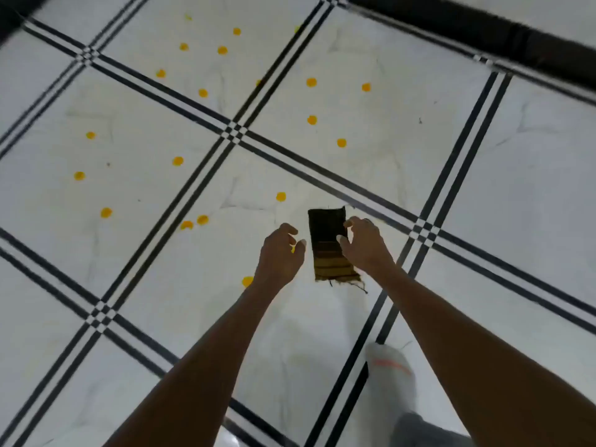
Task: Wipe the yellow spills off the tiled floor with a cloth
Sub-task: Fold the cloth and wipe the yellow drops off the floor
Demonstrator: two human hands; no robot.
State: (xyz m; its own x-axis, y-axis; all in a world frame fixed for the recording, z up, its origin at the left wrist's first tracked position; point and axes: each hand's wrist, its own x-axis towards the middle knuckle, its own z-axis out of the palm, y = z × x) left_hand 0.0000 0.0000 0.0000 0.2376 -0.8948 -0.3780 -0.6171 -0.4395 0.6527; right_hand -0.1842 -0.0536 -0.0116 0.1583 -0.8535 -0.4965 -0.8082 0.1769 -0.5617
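A dark brown and mustard striped cloth (328,243), folded into a rectangle with frayed threads, lies flat on the white tiled floor (403,150). My right hand (364,245) hovers at its right edge, fingers curled and apart, holding nothing. My left hand (281,253) hangs just left of the cloth, fingers also apart and empty. Several round yellow spills dot the tiles: one (281,196) just beyond the cloth, one (247,281) by my left wrist, a pair (194,222) further left, and others scattered toward the far tiles (311,82).
Black double lines cross the floor between the tiles (234,132). My foot in a white sock (392,371) stands at the lower right. A dark edge, perhaps furniture or a skirting (516,37), runs along the top right.
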